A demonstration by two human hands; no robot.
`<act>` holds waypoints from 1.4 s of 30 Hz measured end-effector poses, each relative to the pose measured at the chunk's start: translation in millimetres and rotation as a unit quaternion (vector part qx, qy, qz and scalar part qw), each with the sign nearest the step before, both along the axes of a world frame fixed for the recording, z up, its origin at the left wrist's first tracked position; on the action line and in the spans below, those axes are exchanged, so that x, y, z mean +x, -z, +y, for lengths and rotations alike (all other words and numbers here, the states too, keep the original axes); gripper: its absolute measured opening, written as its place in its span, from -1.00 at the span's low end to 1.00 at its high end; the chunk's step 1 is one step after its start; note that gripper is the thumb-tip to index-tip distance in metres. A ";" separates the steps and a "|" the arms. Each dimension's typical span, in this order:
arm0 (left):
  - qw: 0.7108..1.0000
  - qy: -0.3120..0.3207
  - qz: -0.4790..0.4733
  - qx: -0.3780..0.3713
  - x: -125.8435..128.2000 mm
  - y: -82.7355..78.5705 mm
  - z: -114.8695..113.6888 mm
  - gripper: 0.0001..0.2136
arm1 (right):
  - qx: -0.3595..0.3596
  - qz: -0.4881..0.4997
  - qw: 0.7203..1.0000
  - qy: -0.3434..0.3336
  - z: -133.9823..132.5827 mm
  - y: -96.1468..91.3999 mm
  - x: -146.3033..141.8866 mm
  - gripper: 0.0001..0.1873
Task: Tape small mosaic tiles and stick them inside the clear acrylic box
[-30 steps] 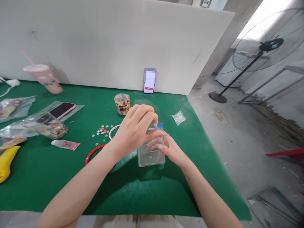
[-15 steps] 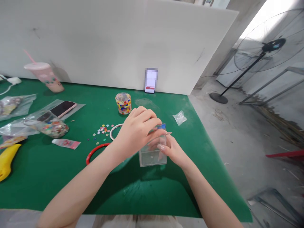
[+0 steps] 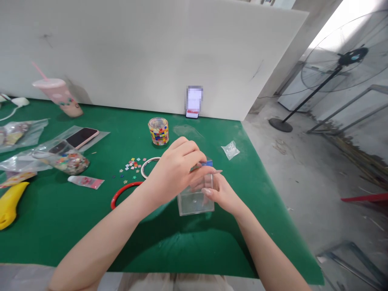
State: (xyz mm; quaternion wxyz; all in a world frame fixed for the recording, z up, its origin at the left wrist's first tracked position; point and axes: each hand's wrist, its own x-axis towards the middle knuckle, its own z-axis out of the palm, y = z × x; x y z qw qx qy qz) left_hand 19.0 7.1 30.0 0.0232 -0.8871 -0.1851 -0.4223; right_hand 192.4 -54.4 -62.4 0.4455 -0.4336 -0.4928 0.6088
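A clear plastic box (image 3: 195, 206) is held tilted above the green table, its flat face towards me. My right hand (image 3: 222, 192) grips it by the right side, the thumb lying on the near face. Across the top reaches my left hand (image 3: 182, 167), its fingers bent down and closed at the far side. Beside those fingertips a small blue patch (image 3: 207, 163) shows on the box. Whatever the left fingers pinch is hidden behind the hand. A white ring (image 3: 146, 166) and a red ring (image 3: 119, 194) lie partly covered by my left hand and forearm.
Past my hands stand a mosaic-tiled glass (image 3: 159, 131) and a propped phone (image 3: 194, 103). Leftward lie loose tiles (image 3: 133, 163), a pink tube (image 3: 86, 182), a tipped cup of pieces (image 3: 71, 161), another phone (image 3: 82, 138) and a yellow tool (image 3: 12, 206). Rightward is a small plastic bag (image 3: 230, 150).
The box has tipped and dropped very slightly towards me, with both hands following it. Their grip looks the same. The whole view has shifted a little.
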 end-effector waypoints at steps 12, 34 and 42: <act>0.999 0.027 0.028 -0.035 -3.9 -3.6 1.4 -0.64 | -0.026 -0.012 0.999 -0.020 0.4 -4.0 -0.6 0.07; 0.944 0.063 0.114 -0.303 -14.9 -17.5 3.3 -0.88 | -0.033 -0.013 0.999 -0.016 0.6 -11.6 -2.5 0.06; 0.936 0.063 0.106 -0.329 -12.4 -17.3 0.1 -0.77 | -0.020 -0.041 0.999 -0.026 0.9 -6.7 0.2 -0.03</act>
